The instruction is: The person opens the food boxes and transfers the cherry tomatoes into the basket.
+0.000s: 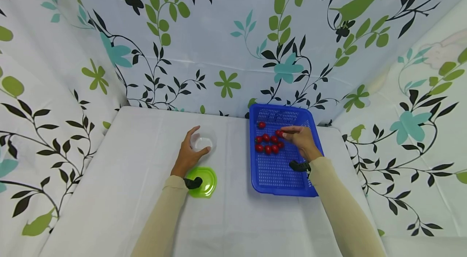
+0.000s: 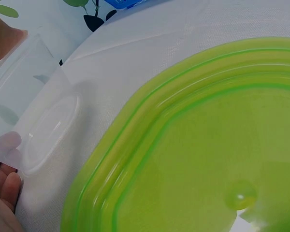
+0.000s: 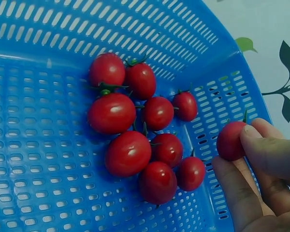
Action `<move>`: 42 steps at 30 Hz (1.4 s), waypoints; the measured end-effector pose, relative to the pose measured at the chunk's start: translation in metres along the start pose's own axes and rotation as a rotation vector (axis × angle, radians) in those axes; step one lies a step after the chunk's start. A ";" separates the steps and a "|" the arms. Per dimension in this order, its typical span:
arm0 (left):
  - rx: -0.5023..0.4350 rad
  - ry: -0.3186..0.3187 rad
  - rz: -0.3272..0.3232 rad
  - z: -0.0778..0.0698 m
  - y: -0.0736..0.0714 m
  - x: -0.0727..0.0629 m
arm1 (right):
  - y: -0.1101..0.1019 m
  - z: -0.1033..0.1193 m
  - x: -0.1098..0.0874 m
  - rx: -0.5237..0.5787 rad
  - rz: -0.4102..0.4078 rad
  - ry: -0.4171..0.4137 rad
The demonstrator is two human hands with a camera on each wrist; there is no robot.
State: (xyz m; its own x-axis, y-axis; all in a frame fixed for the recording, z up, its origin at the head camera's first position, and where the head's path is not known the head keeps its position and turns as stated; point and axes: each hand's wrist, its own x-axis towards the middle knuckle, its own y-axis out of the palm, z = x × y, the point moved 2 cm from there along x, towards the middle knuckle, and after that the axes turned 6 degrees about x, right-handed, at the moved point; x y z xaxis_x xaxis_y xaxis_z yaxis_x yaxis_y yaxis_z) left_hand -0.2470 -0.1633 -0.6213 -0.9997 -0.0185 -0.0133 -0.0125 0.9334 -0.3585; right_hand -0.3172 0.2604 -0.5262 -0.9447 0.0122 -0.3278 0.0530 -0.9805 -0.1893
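Note:
On the left, my left hand (image 1: 187, 155) holds a clear plastic container (image 1: 202, 142) that stands on the table, thumb on its near side and fingers on the far side. Fingertips show against the container's wall in the left wrist view. My right hand (image 1: 301, 141) is over a blue plastic basket (image 1: 279, 174), pinching one cherry tomato (image 3: 230, 141) between thumb and fingers. Several more cherry tomatoes (image 3: 128, 153) with green stems lie grouped on the basket floor, beside the pinched one. In the head view a single tomato (image 1: 261, 125) lies a little behind the others.
A green lid (image 1: 208, 186) lies on the table just in front of the container, partly under the left wrist. White cloth (image 1: 233, 216) covers the table. Leaf-patterned curtains (image 1: 219, 38) hang behind it and at both sides, close behind the basket.

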 end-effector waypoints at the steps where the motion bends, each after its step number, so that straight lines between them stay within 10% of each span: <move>1: -0.002 0.003 0.000 0.000 0.000 0.000 | 0.000 0.000 0.000 -0.008 -0.005 0.001; 42: -0.007 -0.006 0.000 -0.002 -0.001 -0.001 | -0.005 -0.017 0.010 -0.195 -0.153 0.040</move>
State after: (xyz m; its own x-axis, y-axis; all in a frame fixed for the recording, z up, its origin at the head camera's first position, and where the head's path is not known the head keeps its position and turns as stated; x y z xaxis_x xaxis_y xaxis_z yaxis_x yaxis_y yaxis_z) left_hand -0.2458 -0.1635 -0.6192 -0.9996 -0.0205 -0.0187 -0.0126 0.9358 -0.3522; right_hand -0.3210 0.2686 -0.5445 -0.9332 0.1690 -0.3170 -0.0246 -0.9104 -0.4129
